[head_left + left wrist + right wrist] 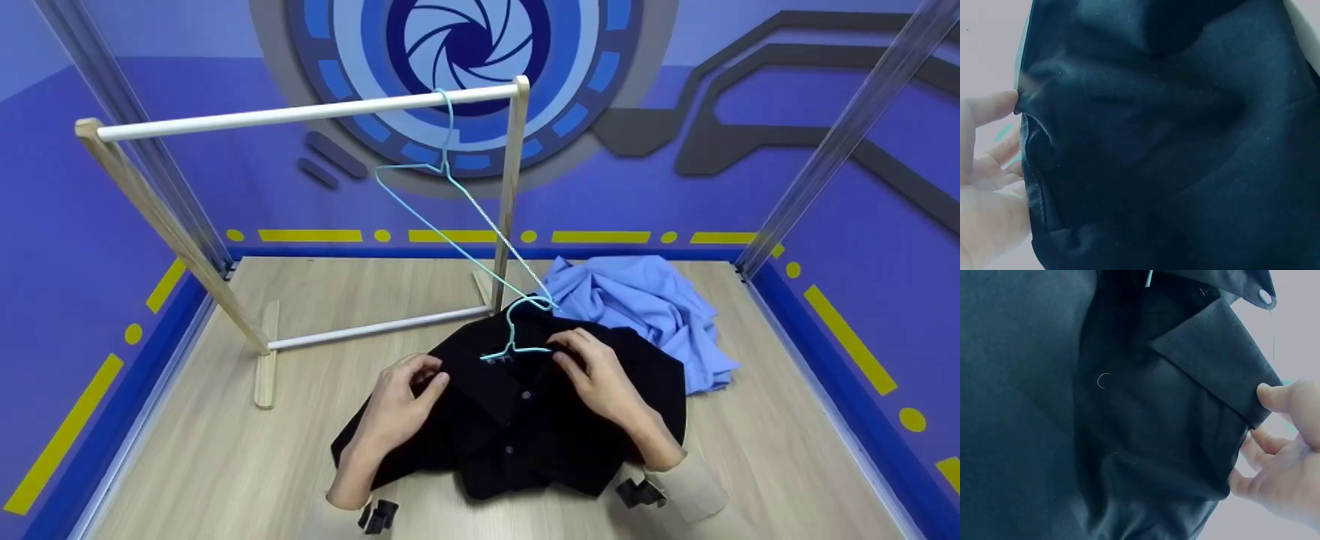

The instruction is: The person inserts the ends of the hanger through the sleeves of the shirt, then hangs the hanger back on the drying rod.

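Note:
A black buttoned shirt (555,442) lies spread on the table in the head view. At its neck, a light-blue hanger (511,322) has its hook and short lengths of its shoulders showing; the rest is hidden under the cloth. My left hand (397,401) pinches the shirt's edge on the left side, thumb and fingers seen at the fabric in the left wrist view. With thumb in front and fingers behind, my right hand (596,375) grips the collar (1213,360) on the right.
Left of the shirt stands a wood-and-white rack (300,114), with another light-blue hanger (445,161) on its bar; that hanger's lower end reaches near the shirt. A crumpled blue garment (637,315) lies behind to the right. Printed walls (840,247) enclose the table.

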### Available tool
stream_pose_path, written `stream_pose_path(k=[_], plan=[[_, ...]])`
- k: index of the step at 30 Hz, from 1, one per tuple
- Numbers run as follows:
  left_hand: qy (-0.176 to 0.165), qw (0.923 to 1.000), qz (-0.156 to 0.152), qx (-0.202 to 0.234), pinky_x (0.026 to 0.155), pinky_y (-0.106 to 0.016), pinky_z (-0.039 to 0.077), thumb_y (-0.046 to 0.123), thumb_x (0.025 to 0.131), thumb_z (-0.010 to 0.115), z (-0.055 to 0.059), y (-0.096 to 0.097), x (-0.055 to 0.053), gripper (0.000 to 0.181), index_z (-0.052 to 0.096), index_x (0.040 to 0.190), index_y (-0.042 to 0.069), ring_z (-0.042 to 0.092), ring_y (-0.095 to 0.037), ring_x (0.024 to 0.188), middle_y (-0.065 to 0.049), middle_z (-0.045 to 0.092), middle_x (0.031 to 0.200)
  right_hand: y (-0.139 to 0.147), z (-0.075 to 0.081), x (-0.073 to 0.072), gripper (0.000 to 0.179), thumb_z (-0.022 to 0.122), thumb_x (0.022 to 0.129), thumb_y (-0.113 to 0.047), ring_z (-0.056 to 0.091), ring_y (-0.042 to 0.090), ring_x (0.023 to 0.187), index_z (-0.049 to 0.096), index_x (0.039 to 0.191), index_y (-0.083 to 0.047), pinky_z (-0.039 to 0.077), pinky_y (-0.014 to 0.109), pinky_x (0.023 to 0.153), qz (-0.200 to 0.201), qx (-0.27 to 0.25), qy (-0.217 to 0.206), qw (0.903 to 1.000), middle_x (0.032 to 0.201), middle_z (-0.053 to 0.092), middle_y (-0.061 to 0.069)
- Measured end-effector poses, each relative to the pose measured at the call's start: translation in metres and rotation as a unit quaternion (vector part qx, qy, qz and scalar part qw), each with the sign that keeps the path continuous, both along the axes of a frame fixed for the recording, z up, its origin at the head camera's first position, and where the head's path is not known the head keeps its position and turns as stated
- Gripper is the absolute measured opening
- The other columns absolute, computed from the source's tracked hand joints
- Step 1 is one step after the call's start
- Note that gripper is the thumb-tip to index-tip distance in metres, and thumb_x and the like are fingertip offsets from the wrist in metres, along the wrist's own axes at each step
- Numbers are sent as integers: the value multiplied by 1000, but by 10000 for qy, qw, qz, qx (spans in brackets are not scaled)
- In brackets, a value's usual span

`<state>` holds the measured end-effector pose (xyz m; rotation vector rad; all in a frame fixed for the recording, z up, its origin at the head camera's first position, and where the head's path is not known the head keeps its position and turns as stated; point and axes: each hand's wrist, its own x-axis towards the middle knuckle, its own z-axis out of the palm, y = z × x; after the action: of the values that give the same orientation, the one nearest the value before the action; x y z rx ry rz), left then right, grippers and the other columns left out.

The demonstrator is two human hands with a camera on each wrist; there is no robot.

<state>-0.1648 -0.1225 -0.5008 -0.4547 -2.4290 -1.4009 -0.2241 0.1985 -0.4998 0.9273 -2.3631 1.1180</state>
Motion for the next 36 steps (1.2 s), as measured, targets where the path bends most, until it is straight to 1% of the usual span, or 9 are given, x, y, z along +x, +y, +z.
stream_pose_path(k=[3,7,14,19,25,28,32,36], plan=[[-23,10000,-10,93,81,-37,54,13,96,73,-1,-3,0,14,72,106,2,65,-18,88,-1,71,98,1,1,0,21,68,95,5,62,16,96,69,115,-2,50,35,84,-24,5,-17,10000,108,66,2],[-51,9999,9,143,80,-36,53,12,96,74,-2,-7,1,15,72,106,1,64,-18,88,-1,70,97,2,0,1,23,68,95,6,62,16,97,68,116,-2,50,35,85,-56,17,16,10000,109,67,3],[-147,9998,64,139,80,-34,53,13,94,76,-2,-12,4,15,72,105,4,63,-16,86,1,69,96,3,-1,1,27,69,93,8,62,17,98,68,118,-2,51,33,85,10,0,48,10000,111,68,4],[-201,9995,162,208,80,-34,52,14,94,76,-4,-15,5,13,72,101,4,61,-17,86,0,67,93,5,0,1,29,71,91,9,63,18,98,68,119,-1,52,36,86,-36,85,45,9999,110,68,8],[-324,9984,216,398,81,-34,51,13,94,76,-5,-20,5,12,72,100,4,62,-17,87,1,68,94,10,1,0,26,73,89,9,65,19,104,71,113,-2,52,38,90,-220,175,4,9996,108,70,6],[-381,9982,256,398,80,-33,51,12,93,76,-5,-21,7,10,72,99,6,61,-16,86,2,67,92,11,1,-1,25,74,88,10,66,20,105,73,109,-3,51,38,91,-268,158,51,9995,107,71,4],[-396,9984,257,324,79,-33,50,12,94,76,-5,-23,9,9,71,98,6,60,-16,85,4,66,90,12,1,-1,22,75,87,11,68,19,101,74,104,-4,53,37,88,-269,131,114,9995,103,72,3],[-425,9986,176,273,80,-34,51,15,95,76,-5,-24,10,11,71,100,6,61,-16,86,4,66,91,12,0,-2,22,74,87,12,68,18,95,74,101,-5,54,35,83,-247,104,166,9995,99,72,3]])
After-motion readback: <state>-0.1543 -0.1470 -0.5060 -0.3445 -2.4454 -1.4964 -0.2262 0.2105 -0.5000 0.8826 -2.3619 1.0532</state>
